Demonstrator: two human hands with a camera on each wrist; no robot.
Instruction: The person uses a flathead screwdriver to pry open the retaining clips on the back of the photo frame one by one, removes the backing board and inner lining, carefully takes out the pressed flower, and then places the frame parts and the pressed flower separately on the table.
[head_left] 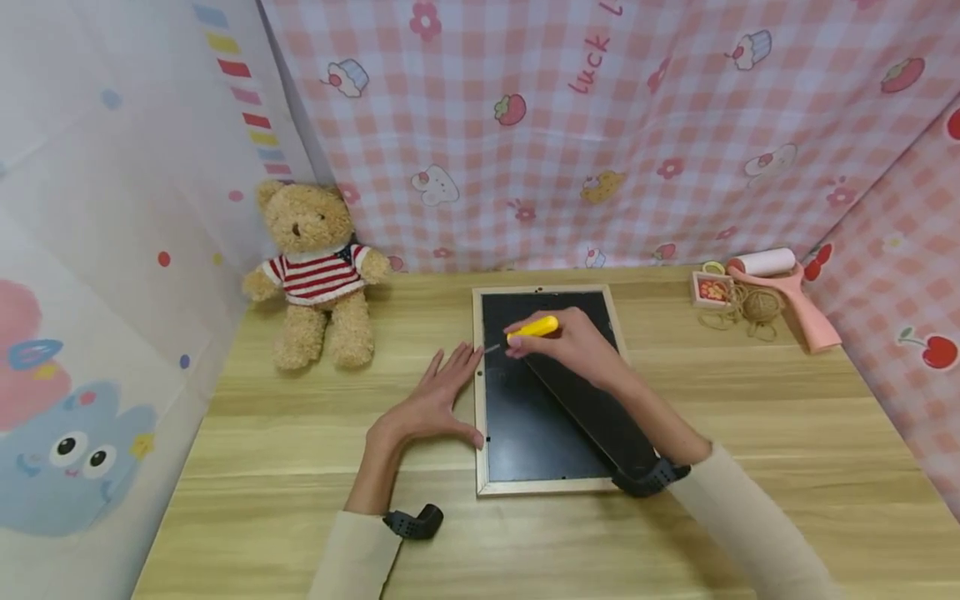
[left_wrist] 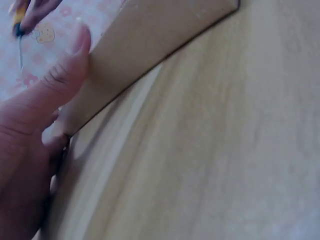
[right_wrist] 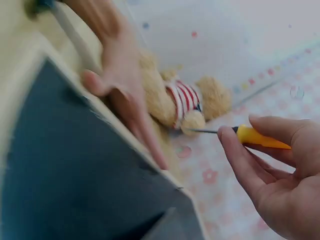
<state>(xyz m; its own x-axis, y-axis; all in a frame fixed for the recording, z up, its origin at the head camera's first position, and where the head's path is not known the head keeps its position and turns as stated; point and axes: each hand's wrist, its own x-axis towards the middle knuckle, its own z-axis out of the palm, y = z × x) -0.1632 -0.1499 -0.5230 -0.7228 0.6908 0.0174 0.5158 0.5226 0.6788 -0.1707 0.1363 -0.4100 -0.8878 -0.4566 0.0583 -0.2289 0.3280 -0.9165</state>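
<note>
A picture frame (head_left: 525,487) with a pale wooden rim lies back side up on the table, showing its black backing board (head_left: 521,433) and a black stand leg (head_left: 581,408) running diagonally across it. My right hand (head_left: 577,343) pinches a yellow-handled screwdriver (right_wrist: 257,136) above the board, its thin metal shaft pointing towards the frame's left rim. Fingers spread and straight, my left hand (head_left: 431,408) rests against that left rim, with the thumb at the edge lower down. In the left wrist view, the thumb (left_wrist: 62,77) touches the frame's side.
A teddy bear (head_left: 318,279) in a striped top sits at the back left. At the back right lie a pink-handled lint roller (head_left: 798,304), a ball of twine (head_left: 761,306), a small box (head_left: 711,289) and a small yellow ring (head_left: 714,267). Patterned cloth (head_left: 480,167) hangs behind the table.
</note>
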